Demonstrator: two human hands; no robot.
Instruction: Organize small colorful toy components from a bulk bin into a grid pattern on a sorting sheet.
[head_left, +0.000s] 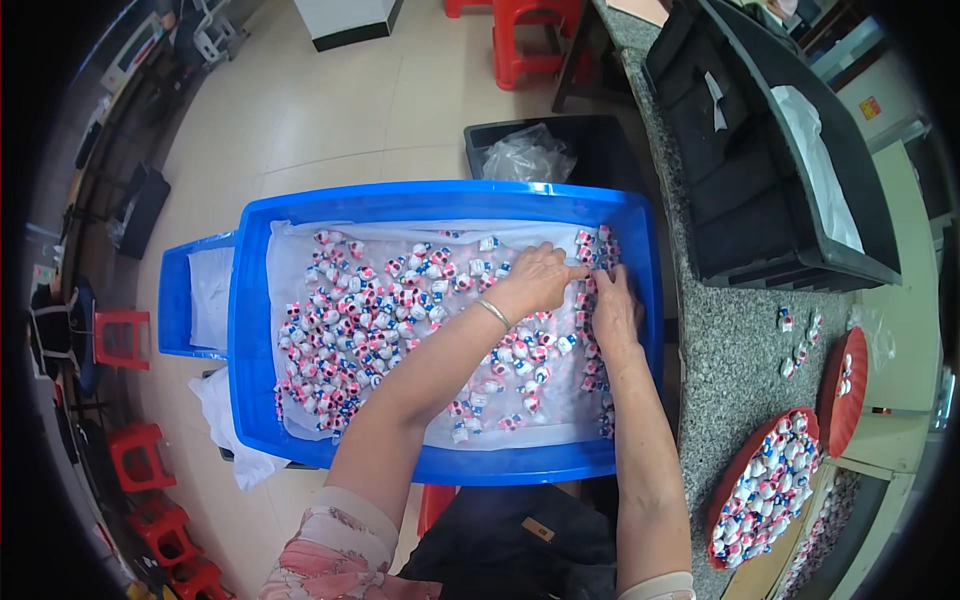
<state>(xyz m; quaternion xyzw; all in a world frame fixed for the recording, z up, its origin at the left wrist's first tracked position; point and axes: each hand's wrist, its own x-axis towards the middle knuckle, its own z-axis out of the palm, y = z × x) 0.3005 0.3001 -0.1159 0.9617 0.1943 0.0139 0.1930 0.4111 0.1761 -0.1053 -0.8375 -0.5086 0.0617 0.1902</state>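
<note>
A large blue tub (440, 197) lined with white cloth (560, 432) is in front of me. Many small white, pink and blue figurines (350, 300) lie loosely heaped over its left and middle. Along the right side others stand packed in rows (592, 335). My left hand (540, 278), with a bracelet on the wrist, is closed, its index finger reaching toward these rows. Beside it my right hand (615, 310) curls over the rows, fingertips bent down among the figurines. What either hand pinches is hidden by the fingers.
On the right, a stone counter (725, 350) carries a black crate (760, 190), a red tray of figurines (765, 490), another red tray (843, 390) and a few loose figurines. A black bin with plastic bags (530, 155) stands behind the tub; a smaller blue tub (175, 300) is left. Red stools (140, 455) stand around.
</note>
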